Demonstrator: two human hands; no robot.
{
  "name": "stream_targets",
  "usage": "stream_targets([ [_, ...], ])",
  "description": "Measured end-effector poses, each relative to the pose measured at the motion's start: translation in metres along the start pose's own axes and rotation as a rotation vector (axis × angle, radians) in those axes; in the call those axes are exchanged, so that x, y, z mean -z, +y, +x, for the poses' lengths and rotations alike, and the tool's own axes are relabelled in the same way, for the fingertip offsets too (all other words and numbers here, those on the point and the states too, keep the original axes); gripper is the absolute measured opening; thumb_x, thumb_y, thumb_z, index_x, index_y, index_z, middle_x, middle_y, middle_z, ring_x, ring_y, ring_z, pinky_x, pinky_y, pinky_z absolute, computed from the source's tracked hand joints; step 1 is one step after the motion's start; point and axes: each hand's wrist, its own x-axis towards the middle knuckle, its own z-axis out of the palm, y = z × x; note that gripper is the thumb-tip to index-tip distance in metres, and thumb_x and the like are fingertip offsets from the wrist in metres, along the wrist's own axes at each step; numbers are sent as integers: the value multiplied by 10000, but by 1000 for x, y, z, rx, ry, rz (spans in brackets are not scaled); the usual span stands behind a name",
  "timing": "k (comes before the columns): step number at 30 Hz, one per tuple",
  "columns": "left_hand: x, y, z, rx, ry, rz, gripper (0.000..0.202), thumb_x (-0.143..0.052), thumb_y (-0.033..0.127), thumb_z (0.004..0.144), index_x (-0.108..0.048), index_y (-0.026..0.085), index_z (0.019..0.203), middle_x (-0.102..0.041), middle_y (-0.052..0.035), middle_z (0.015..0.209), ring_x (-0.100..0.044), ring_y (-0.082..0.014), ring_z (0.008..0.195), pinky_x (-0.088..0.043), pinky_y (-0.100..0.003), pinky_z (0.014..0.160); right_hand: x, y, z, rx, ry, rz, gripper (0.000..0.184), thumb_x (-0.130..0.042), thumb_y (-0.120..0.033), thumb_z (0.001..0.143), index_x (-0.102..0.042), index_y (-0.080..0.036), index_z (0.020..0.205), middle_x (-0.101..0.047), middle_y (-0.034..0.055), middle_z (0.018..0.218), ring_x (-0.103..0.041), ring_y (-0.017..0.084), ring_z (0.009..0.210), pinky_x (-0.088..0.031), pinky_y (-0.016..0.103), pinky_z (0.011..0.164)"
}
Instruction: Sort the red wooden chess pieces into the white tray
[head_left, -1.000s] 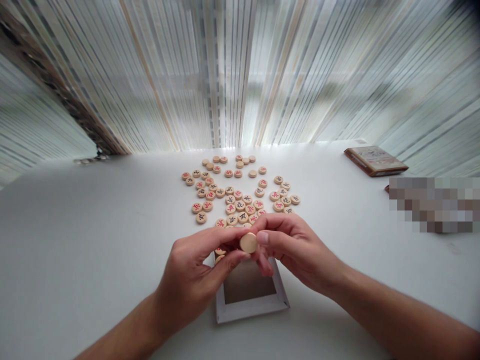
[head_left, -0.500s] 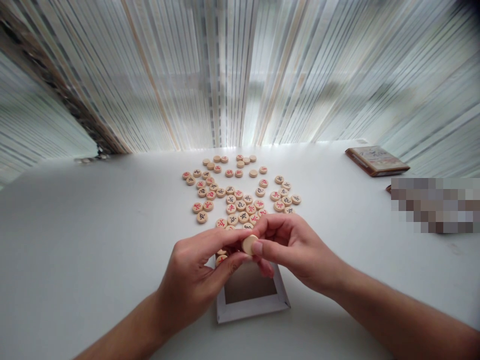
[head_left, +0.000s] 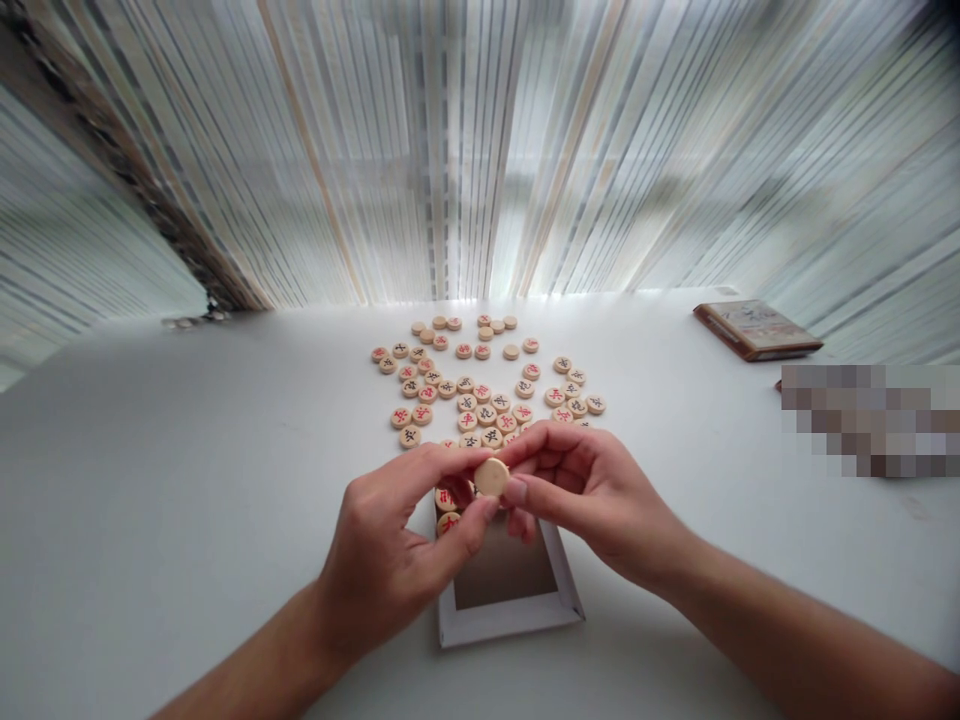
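Note:
Both hands meet over a small white box (head_left: 510, 618) on the white table (head_left: 187, 480). Between them is one round wooden chess piece (head_left: 492, 477), blank side up. My left hand (head_left: 397, 560) pinches it with thumb and forefinger, and my right hand (head_left: 585, 490) pinches it from the other side. Two pieces with red marks (head_left: 448, 508) lie in the far left corner of the box, just under my left fingers. Several more wooden pieces (head_left: 487, 385), marked red or black, are scattered on the table beyond the hands.
A brown flat box (head_left: 756, 329) lies at the far right of the table, with a blurred-out patch (head_left: 870, 420) beside it. A striped curtain (head_left: 480, 150) hangs behind the table's far edge.
The hands and the piece have lifted slightly and the piece has tilted. The view has shifted a little, and the two red-marked pieces in the box now show more.

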Motion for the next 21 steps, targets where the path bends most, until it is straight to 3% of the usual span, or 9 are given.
stream_targets([
  [6,0,0,-2,107,-44,-109,239,-767,149,950,-804,174,1185,-826,-57,949,-764,-162,790,-639,-255,741,-2,6,-5,233,52,-193,214,-923,-301,865,-845,-184,1025,-828,69,863,-777,176,699,-682,284,676],
  [9,-1,0,-1,133,-42,-117,243,-763,155,955,-806,176,1193,-833,-59,969,-778,-166,802,-645,-255,749,-1,7,-7,281,51,-269,230,-898,-288,893,-854,-203,1102,-842,87,953,-814,215,824,-701,319,772],
  [12,-2,2,1,39,-21,-15,233,-783,137,935,-802,171,1165,-828,-37,927,-756,-134,754,-627,-227,742,-1,6,-6,248,37,-241,234,-906,-303,883,-850,-196,1084,-845,99,970,-821,230,860,-702,342,809],
  [16,-1,5,3,-160,8,148,219,-779,79,904,-787,137,1115,-821,-41,885,-748,-123,734,-613,-205,740,-3,4,-3,148,54,-148,240,-979,-313,788,-812,-184,903,-810,53,802,-763,173,673,-683,302,701],
  [21,-1,6,5,-258,-2,234,209,-774,59,902,-769,130,1099,-823,-54,874,-776,-141,761,-619,-201,748,-2,4,-1,48,60,-82,268,-1000,-278,744,-770,-166,824,-761,18,704,-721,139,622,-642,250,641],
])
